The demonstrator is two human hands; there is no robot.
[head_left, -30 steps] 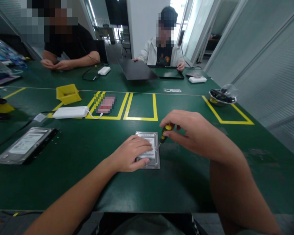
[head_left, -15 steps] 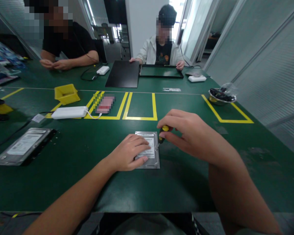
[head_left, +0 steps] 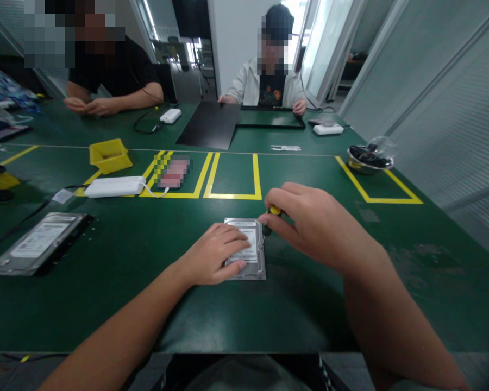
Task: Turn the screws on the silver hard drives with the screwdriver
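A hard drive [head_left: 250,269] with a white label lies flat on the green table in front of me. My left hand [head_left: 224,252] rests across its left part, fingers stretched out and thumb spread. Between the thumb and fingers of my right hand [head_left: 305,217] is a small screwdriver [head_left: 267,227], black with a yellow end. Its tip reaches down to the drive's right edge; the exact contact point is too small to make out. My fingers hide part of the handle.
Far left lies another hard drive [head_left: 41,241] with tiny bits beside it. Behind are a white power strip [head_left: 114,187], a yellow bin [head_left: 111,156] and a pinkish, pixelated item [head_left: 175,172]. A metal bowl [head_left: 370,163] stands right. Across the table, one person handles a black panel [head_left: 209,125]; another sits left.
My right hand has turned around the screwdriver, its fingertips shifting slightly and covering more of the handle. My left hand stays put. The person opposite has tilted the black panel a little.
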